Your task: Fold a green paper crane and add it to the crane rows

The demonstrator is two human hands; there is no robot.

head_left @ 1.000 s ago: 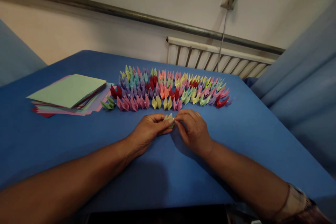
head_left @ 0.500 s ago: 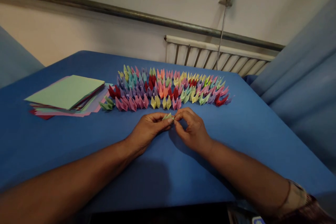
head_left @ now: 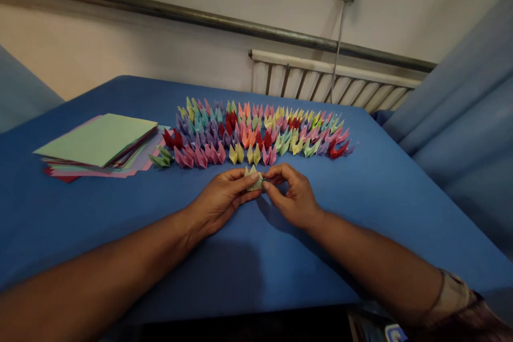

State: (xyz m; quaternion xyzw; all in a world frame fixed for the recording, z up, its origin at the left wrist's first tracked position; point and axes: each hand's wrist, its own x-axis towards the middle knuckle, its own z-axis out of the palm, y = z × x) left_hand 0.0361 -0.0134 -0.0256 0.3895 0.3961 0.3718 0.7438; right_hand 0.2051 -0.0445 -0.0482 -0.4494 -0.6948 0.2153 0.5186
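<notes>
In the head view, the left hand (head_left: 226,195) pinches one small pale-green folded-paper piece (head_left: 254,181) between both hands; the right hand (head_left: 294,197) touches its edge, grip unclear. Beyond them, pointed multicoloured paper figures (head_left: 248,136), too crowded to count, stand on the blue tabletop (head_left: 200,283); leftward lies one stack of coloured paper sheets (head_left: 98,141).

Dim light, soft shadows, stretched edges

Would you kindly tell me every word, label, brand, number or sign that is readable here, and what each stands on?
There is no readable text in view.
Blue-and-white item at the bottom edge: a pale mark, cut off and too blurred to read.
Paper stack, standing folded papers and the pale green piece in the left hand: no lettering visible.
</notes>
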